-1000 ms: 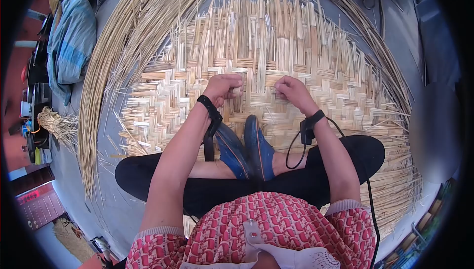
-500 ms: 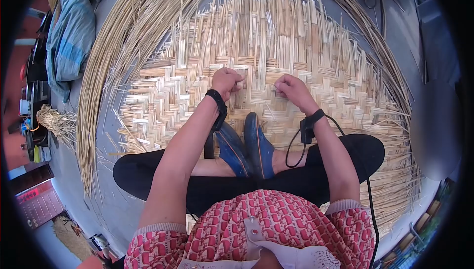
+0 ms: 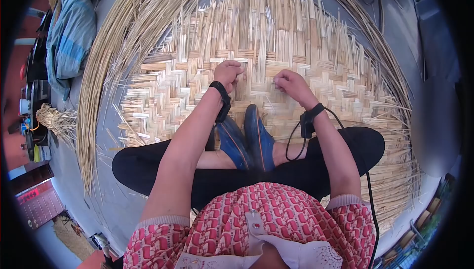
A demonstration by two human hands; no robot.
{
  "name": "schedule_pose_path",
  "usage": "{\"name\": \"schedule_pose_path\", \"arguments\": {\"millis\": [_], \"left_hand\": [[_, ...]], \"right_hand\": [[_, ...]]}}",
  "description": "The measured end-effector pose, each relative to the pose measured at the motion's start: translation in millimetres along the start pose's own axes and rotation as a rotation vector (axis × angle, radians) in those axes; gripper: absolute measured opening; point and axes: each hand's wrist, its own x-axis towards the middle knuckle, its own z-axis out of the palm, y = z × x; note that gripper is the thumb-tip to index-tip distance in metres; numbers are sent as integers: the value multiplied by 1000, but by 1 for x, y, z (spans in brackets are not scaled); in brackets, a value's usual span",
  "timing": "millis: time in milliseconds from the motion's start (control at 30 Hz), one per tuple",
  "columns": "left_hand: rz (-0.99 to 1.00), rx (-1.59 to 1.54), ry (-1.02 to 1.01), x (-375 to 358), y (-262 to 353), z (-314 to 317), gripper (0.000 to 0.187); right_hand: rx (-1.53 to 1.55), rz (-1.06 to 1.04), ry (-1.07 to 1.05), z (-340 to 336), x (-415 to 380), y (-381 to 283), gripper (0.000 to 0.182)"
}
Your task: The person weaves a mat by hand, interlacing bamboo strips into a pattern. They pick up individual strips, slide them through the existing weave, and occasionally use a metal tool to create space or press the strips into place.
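Observation:
A partly woven reed mat (image 3: 168,84) lies on the floor under my feet, with loose strip ends fanning out along its far side. Over the weave, left of the middle, my left hand (image 3: 228,75) has its fingers curled together in a pinch. My right hand (image 3: 292,86) is pinched too, a short way to the right and just above the woven strips. Whatever the fingertips hold is hidden or too thin to make out. Both of my blue shoes (image 3: 258,138) rest on the mat between my forearms.
Long loose reeds (image 3: 116,52) lie in a thick band along the left, and another reed bundle (image 3: 368,27) runs along the right. Farther left are a grey-blue sack (image 3: 73,34) and a tied straw bunch (image 3: 52,120). A black cable (image 3: 369,195) hangs beside my right arm.
My left hand has risen slightly in the view and its fingers have curled in more. My right hand stays nearly in place. The shoes and knees appear a little higher in the view.

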Motion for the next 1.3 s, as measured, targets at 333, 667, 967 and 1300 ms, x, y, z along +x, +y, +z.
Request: {"name": "schedule_pose_path", "arguments": {"millis": [333, 667, 967, 1300], "left_hand": [[688, 1295, 327, -15, 27, 0, 53], [489, 1107, -163, 32, 20, -44, 55], [495, 1358, -200, 17, 23, -41, 63], [333, 1111, -210, -24, -10, -24, 44]], "right_hand": [[-52, -16, 26, -8, -11, 5, 15], [-602, -200, 118, -39, -49, -51, 23], [-971, -89, 524, -144, -235, -144, 23], [-855, 343, 592, -120, -388, -104, 18]]}}
